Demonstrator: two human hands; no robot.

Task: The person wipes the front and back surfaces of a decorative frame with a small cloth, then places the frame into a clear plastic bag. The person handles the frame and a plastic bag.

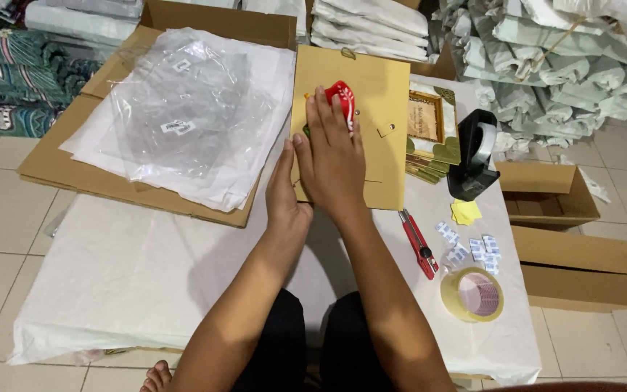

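A person's right hand [333,156] lies flat, fingers spread, on a tan backing board [371,94] whose long axis runs away from the body. Its fingertips touch a small red tool [343,98] just beyond them — pressing it, not closing around it. The left hand [282,190] rests edge-on against the board's left edge, fingers straight, holding nothing — farther from the tool.

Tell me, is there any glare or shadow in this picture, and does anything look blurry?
Head view: soft glare on the clear plastic bags; the arms cast a faint shadow on the white table cover; the right hand and red tool look sharp, no motion blur.
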